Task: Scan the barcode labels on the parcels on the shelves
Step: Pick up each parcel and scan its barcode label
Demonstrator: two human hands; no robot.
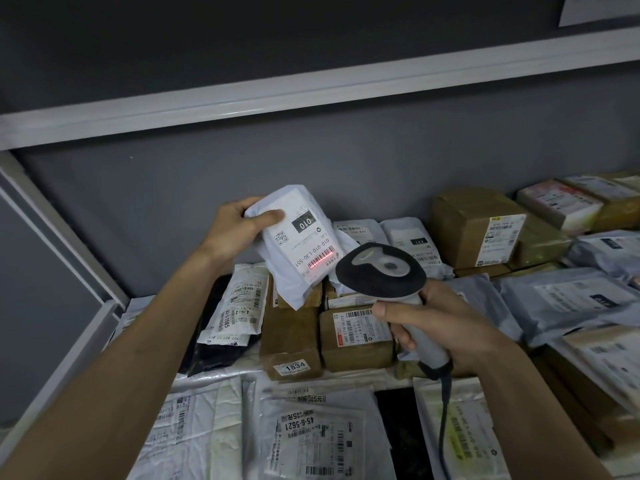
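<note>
The left hand (239, 226) holds a white parcel (298, 244) lifted off the shelf, at about ten o'clock from the scanner; its grip is clenched on the upper left corner, thumb pressed flat on the label face, fingers hidden behind; the right hand (429, 327) has its grip wrapped round the handle of a corded barcode scanner (381, 268), index finger lying across the front of the handle; the scanner head points toward eleven o'clock, and a red scan line (320, 263) lies across the parcel's barcode.

The parcel looks to be a soft poly mailer, light, crumpled at the edges and likely slippery; a pinch at one corner lets the bag sag and tilt the label, so holding it near the stiffer contents, clear of the barcode, should keep the label flat.

More parcels lie on the shelf (114, 317): brown boxes (356, 337) at six o'clock below the held one, a larger carton (474, 226) at three o'clock, white mailers (311, 434) nearest the camera.
</note>
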